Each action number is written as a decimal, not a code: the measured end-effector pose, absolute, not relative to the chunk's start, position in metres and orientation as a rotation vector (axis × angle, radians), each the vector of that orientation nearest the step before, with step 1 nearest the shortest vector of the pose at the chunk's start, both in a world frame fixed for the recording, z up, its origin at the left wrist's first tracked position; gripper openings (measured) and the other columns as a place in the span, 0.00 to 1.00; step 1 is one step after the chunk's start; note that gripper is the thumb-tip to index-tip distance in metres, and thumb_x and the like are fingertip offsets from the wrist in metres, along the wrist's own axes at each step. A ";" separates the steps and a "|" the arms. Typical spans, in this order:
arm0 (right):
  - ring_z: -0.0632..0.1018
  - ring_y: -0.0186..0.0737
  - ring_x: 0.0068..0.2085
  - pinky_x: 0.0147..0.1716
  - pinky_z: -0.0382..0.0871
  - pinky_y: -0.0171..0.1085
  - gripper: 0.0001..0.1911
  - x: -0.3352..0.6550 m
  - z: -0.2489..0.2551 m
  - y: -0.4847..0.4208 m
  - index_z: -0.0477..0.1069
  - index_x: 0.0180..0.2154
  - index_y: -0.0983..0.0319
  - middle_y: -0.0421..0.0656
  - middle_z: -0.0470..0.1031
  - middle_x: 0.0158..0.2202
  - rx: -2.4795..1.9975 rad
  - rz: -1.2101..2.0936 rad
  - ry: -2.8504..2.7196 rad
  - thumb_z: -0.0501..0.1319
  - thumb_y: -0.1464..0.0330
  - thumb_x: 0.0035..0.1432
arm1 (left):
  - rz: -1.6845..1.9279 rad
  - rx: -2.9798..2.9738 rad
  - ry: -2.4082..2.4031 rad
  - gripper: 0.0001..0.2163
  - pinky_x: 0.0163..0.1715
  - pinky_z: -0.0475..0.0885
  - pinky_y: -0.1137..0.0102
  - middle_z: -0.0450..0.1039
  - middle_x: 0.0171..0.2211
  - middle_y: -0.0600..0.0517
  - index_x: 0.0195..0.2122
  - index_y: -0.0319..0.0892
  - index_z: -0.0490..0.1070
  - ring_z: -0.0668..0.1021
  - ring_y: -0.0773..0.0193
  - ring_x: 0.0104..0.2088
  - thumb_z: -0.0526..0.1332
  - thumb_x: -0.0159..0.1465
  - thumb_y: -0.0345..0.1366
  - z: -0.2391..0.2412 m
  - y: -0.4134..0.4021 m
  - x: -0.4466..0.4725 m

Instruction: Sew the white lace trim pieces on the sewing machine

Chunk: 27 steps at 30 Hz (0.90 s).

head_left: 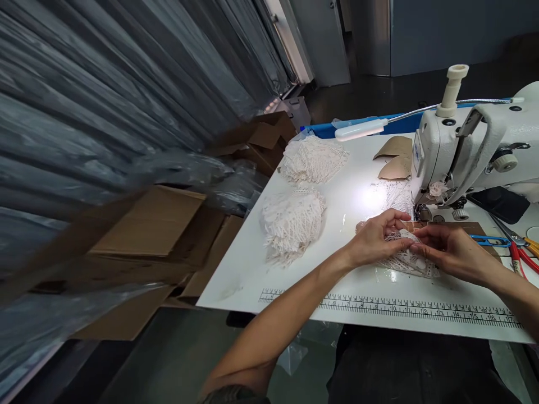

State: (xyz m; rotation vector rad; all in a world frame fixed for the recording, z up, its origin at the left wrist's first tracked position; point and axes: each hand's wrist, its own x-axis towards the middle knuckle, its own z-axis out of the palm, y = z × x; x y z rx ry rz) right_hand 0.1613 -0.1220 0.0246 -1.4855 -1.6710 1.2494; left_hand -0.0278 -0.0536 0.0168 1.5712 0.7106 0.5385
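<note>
Both my hands meet on a piece of white lace fabric (pixel 410 262), just in front of the sewing machine (pixel 438 151). My left hand (pixel 381 238) pinches the lace from the left, thumb and fingers closed on it. From the right, my right hand (pixel 448 249) grips the same piece, its fingertips almost touching the left thumb. Behind my fingers sits the needle and presser foot area (pixel 422 213), partly covered. More white lace (pixel 393 193) lies on the table behind my left hand, beside the machine head.
Two lace piles, one farther (pixel 314 159) and one nearer (pixel 295 221), lie on the white table (pixel 236 280). Brown curved templates (pixel 396 157) lie behind. Blue thread snips (pixel 490 240), red-handled scissors (pixel 516 258) and a black phone-like object (pixel 499 203) are at right. Cardboard boxes (pixel 147 221) stand left.
</note>
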 end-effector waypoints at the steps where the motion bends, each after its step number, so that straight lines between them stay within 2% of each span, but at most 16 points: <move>1: 0.74 0.39 0.32 0.31 0.69 0.37 0.26 0.160 0.021 -0.118 0.73 0.41 0.63 0.47 0.75 0.33 -1.474 1.283 -1.659 0.59 0.47 0.54 | 0.554 1.555 0.724 0.20 0.36 0.73 0.70 0.72 0.34 0.52 0.48 0.37 0.67 0.77 0.68 0.34 0.69 0.57 0.34 0.017 -0.052 -0.029; 4: 0.68 0.33 0.25 0.23 0.60 0.33 0.23 0.159 0.015 -0.115 0.72 0.34 0.63 0.42 0.71 0.25 -1.490 1.317 -1.607 0.61 0.48 0.53 | 0.596 1.501 0.738 0.18 0.33 0.73 0.72 0.73 0.33 0.52 0.47 0.35 0.66 0.76 0.70 0.32 0.67 0.58 0.34 0.018 -0.047 -0.031; 7: 0.65 0.31 0.25 0.21 0.57 0.31 0.23 0.159 0.015 -0.116 0.71 0.33 0.63 0.41 0.69 0.25 -1.497 1.324 -1.589 0.63 0.49 0.52 | 0.611 1.484 0.716 0.17 0.32 0.73 0.73 0.73 0.33 0.52 0.47 0.35 0.66 0.76 0.71 0.31 0.66 0.58 0.34 0.019 -0.046 -0.032; 11: 0.67 0.31 0.26 0.23 0.59 0.32 0.24 0.157 0.017 -0.117 0.71 0.34 0.64 0.42 0.69 0.25 -1.478 1.297 -1.610 0.60 0.48 0.55 | 0.615 1.518 0.679 0.20 0.34 0.74 0.71 0.74 0.32 0.52 0.47 0.35 0.67 0.78 0.69 0.33 0.69 0.56 0.35 0.017 -0.048 -0.031; 17: 0.69 0.33 0.27 0.25 0.61 0.33 0.22 0.157 0.014 -0.118 0.71 0.33 0.63 0.43 0.71 0.27 -1.483 1.228 -1.623 0.59 0.49 0.56 | 0.712 1.612 0.668 0.16 0.38 0.75 0.68 0.74 0.31 0.52 0.47 0.35 0.67 0.78 0.68 0.32 0.66 0.59 0.35 0.016 -0.052 -0.029; 22: 0.74 0.37 0.35 0.34 0.68 0.35 0.25 0.159 0.011 -0.120 0.72 0.40 0.63 0.45 0.74 0.35 -1.391 1.467 -1.518 0.63 0.48 0.52 | 0.689 1.670 0.600 0.21 0.41 0.75 0.67 0.74 0.32 0.53 0.50 0.38 0.64 0.78 0.67 0.35 0.68 0.57 0.34 0.012 -0.053 -0.029; 24: 0.71 0.34 0.31 0.29 0.65 0.33 0.25 0.160 0.013 -0.119 0.74 0.37 0.64 0.44 0.73 0.32 -1.363 1.546 -1.541 0.63 0.47 0.53 | 0.695 1.703 0.543 0.22 0.42 0.75 0.67 0.74 0.34 0.52 0.52 0.39 0.62 0.79 0.66 0.37 0.67 0.58 0.33 0.010 -0.053 -0.029; 27: 0.61 0.29 0.24 0.21 0.54 0.31 0.26 0.161 0.018 -0.117 0.77 0.32 0.64 0.40 0.66 0.23 -1.382 1.553 -1.578 0.63 0.46 0.52 | 0.707 1.778 0.518 0.26 0.41 0.75 0.68 0.73 0.39 0.50 0.56 0.41 0.59 0.78 0.68 0.36 0.67 0.59 0.33 0.007 -0.054 -0.029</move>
